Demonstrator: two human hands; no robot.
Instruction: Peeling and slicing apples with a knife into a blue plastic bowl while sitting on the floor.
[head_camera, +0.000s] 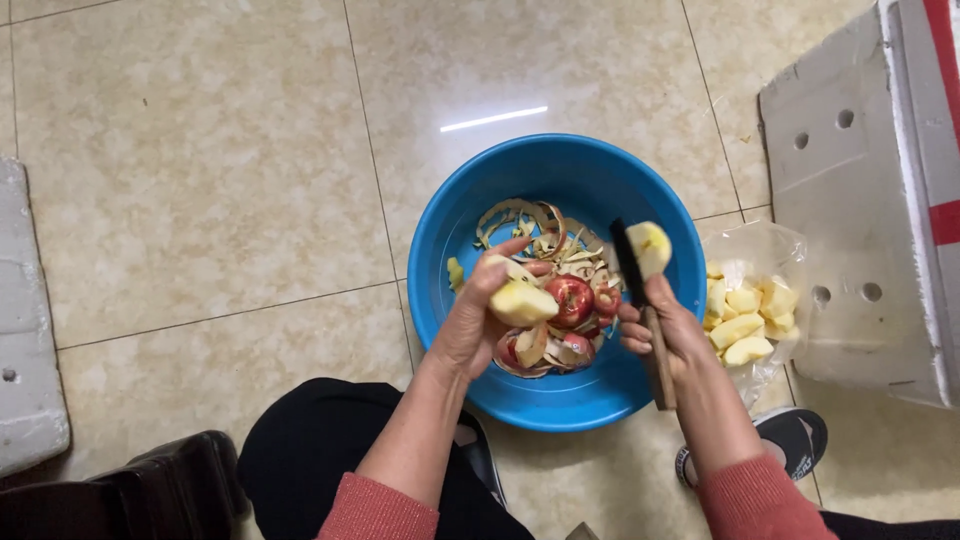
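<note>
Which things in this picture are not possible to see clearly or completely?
- Head view: the white foam box is cut off by the right edge.
- Knife: the right hand hides part of its handle.
- Blue basin: peels and the left hand cover its bottom.
- Bagged apple pieces: count unclear.

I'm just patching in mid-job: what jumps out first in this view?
The bright blue basin on the tiled floor grabs the eye first, full of red and yellow apple peels. Above it, the left hand holds a peeled apple piece, while the right hand holds a knife and another apple piece. Just right of the basin, a clear bag holds cut apple chunks.
</note>
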